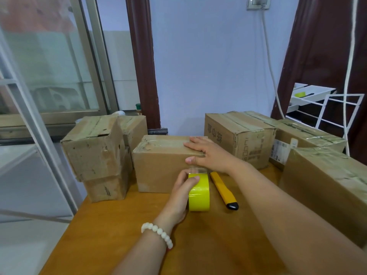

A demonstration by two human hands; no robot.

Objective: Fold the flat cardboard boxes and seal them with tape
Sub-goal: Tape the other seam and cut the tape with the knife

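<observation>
While my right hand (209, 153) presses flat, fingers straight, on the cardboard box (158, 171), left hand (180, 195) grips the yellow tape roll (199, 198).

The near bench (119, 225) lies bare, open from the front and left. Boxes wall off the back: a battered stack (95, 155) at left, the middle box (158, 171) just beside it with only a slit between, and a printed box (238, 135) at rear right. A large box (327, 185) blocks the right edge. The lane between it and the middle box holds a utility knife (223, 189) and the tape roll (199, 195) gripped by the left hand (182, 193).
</observation>
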